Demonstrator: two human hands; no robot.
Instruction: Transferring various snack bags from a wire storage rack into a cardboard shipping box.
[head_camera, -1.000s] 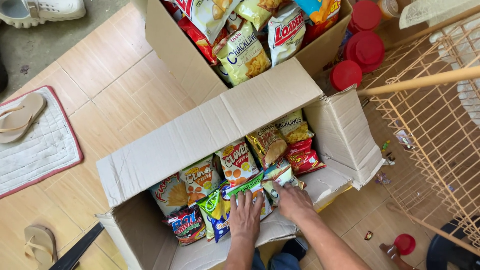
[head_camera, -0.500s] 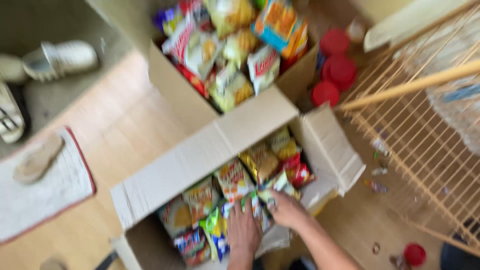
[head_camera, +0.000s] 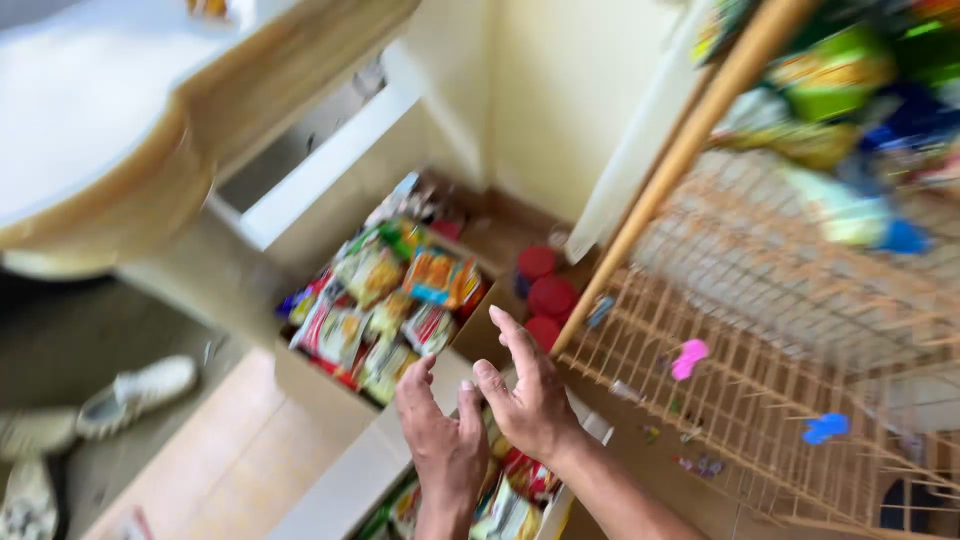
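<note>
**Lifting both hands above the snack box**

Both hands, left hand (head_camera: 445, 445) and right hand (head_camera: 528, 395), hover with released fingers, grasping nothing, over the near carton (head_camera: 365, 480) of snack packets (head_camera: 515, 495). A careless reach could knock the wire rack (head_camera: 760, 380) beside them.

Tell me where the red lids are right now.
In the head view, the red lids sit on the floor at centre, between the far snack box and the wire rack.
</note>
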